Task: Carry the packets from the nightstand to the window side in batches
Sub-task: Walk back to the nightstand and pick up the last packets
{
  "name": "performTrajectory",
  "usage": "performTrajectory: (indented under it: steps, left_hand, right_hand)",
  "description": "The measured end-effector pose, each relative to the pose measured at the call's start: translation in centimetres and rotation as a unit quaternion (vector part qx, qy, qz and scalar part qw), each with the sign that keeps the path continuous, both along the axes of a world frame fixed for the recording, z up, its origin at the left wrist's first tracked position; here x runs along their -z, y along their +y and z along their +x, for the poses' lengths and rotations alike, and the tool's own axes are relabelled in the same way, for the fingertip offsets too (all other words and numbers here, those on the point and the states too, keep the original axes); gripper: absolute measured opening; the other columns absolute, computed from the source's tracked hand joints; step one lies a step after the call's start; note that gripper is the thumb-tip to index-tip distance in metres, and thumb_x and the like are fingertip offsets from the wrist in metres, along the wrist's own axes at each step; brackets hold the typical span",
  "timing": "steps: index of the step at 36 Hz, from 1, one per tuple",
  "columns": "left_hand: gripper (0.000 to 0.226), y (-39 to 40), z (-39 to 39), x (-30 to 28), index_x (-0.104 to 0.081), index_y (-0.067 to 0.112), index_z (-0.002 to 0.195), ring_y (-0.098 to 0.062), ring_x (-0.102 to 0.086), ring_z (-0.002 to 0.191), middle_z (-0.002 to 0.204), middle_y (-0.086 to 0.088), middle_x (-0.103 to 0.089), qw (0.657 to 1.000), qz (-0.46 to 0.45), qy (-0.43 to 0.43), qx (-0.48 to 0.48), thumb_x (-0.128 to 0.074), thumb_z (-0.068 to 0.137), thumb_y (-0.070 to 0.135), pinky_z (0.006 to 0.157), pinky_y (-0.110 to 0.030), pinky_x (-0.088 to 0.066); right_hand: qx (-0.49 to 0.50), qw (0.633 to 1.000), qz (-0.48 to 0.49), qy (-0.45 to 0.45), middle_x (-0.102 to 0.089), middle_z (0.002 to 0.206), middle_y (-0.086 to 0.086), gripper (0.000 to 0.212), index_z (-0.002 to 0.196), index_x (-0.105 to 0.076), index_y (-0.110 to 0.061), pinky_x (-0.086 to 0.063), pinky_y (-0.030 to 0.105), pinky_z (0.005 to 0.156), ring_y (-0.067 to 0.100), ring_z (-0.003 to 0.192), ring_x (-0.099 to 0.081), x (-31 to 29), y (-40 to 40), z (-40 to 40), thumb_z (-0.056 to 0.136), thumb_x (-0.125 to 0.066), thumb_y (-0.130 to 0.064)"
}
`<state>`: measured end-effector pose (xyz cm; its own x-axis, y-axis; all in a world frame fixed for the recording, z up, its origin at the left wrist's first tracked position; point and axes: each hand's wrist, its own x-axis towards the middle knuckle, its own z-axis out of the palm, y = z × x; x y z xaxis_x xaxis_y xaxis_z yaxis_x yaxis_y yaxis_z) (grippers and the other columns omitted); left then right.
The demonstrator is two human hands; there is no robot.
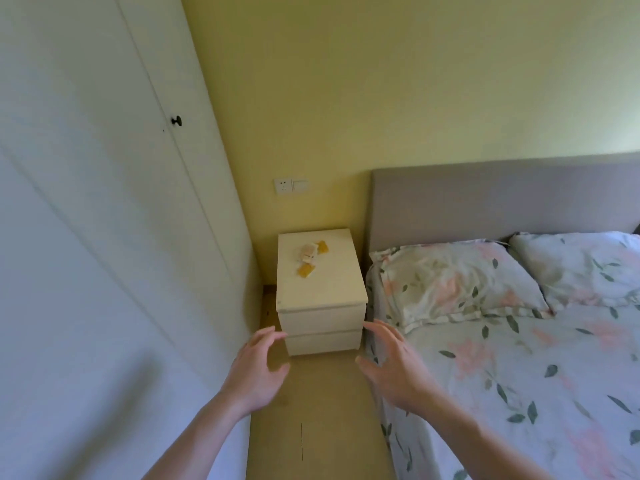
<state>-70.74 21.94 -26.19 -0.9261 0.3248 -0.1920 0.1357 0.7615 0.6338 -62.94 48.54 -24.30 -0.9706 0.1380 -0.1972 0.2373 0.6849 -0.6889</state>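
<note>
Both hands reach forward in the lower centre of the frame, empty. The left hand (258, 368) and the right hand (393, 367) have fingers spread and loosely bent, palms facing each other, touching nothing. The packets (310, 258) lie clustered on top of the white nightstand (322, 292), mid-frame, between the wardrobe (104, 202) and the bed (502, 341).

A few small flat packets (310, 257), yellow-orange and pale beige, lie close together on the far part of the white two-drawer nightstand (322, 296) top.
</note>
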Motion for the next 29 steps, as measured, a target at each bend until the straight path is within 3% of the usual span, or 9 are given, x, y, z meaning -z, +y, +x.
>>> performTrajectory:
  steps: [3,8,11,21,23,26,29]
  left_hand:
    - [0.052,0.5,-6.3,1.0,-0.046,0.031,0.143,-0.012,-0.033,0.144,0.156,0.012,-0.032,1.0,0.007,-0.007,-0.006,-0.065,0.095,0.03,0.118,-0.03,-0.03]
    - [0.052,1.2,-16.6,3.2,-0.047,0.029,0.143,-0.011,-0.035,0.141,0.154,0.012,-0.034,0.999,0.015,-0.029,-0.002,-0.064,0.094,0.025,0.109,-0.021,-0.03]
    - [0.052,1.6,-22.7,4.5,-0.048,0.026,0.142,-0.012,-0.037,0.14,0.154,0.009,-0.035,0.999,0.008,-0.045,0.007,-0.064,0.092,0.025,0.103,-0.018,-0.03]
    - [0.05,5.2,-38.6,8.1,-0.05,0.021,0.14,-0.017,-0.045,0.135,0.151,0.002,-0.041,0.992,-0.042,-0.116,0.022,-0.064,0.091,0.023,0.107,-0.027,-0.037]
    - [0.05,6.2,-41.7,9.0,-0.05,0.021,0.14,-0.016,-0.047,0.133,0.153,0.002,-0.039,0.99,-0.053,-0.125,0.023,-0.063,0.092,0.024,0.103,-0.025,-0.039]
    - [0.051,7.7,-45.5,10.9,-0.048,0.023,0.14,-0.012,-0.053,0.113,0.153,0.001,-0.037,0.985,-0.071,-0.155,0.023,-0.062,0.091,0.026,0.09,-0.023,-0.044]
    - [0.052,9.0,-48.9,12.5,-0.048,0.023,0.14,-0.015,-0.053,0.12,0.152,0.002,-0.037,0.98,-0.084,-0.177,0.01,-0.061,0.091,0.027,0.093,-0.026,-0.047]
  right_hand:
    - [-0.01,1.0,0.013,-0.005,-0.022,0.162,-0.017,0.065,0.155,-0.028,-0.036,-0.032,0.019,0.108,0.007,0.145,-0.032,0.4,0.1,-6.5,0.098,-0.058,-0.043]
    - [0.008,1.0,0.008,-0.013,-0.023,0.162,-0.016,0.063,0.153,-0.031,-0.036,-0.029,0.026,0.115,0.009,0.147,-0.03,2.2,0.0,-15.7,0.098,-0.061,-0.038]
    - [0.033,0.999,-0.001,-0.026,-0.024,0.161,-0.018,0.063,0.152,-0.031,-0.039,-0.033,0.025,0.111,0.009,0.144,-0.033,3.2,0.0,-20.3,0.097,-0.061,-0.04]
    - [0.092,0.993,-0.015,-0.067,-0.03,0.16,-0.015,0.064,0.151,-0.032,-0.04,-0.035,0.034,0.115,0.011,0.144,-0.035,5.1,3.4,-32.0,0.095,-0.062,-0.044]
    - [0.1,0.992,-0.015,-0.081,-0.031,0.159,-0.013,0.064,0.151,-0.033,-0.038,-0.033,0.034,0.115,0.012,0.145,-0.034,5.6,4.8,-34.7,0.095,-0.063,-0.043]
    - [0.097,0.99,-0.017,-0.097,-0.032,0.158,-0.01,0.063,0.151,-0.036,-0.035,-0.032,0.035,0.117,0.013,0.145,-0.033,6.9,6.8,-38.8,0.095,-0.064,-0.042]
    - [0.091,0.989,-0.009,-0.117,-0.034,0.157,-0.01,0.063,0.15,-0.036,-0.036,-0.033,0.034,0.116,0.013,0.143,-0.036,8.1,9.0,-43.3,0.094,-0.063,-0.044]
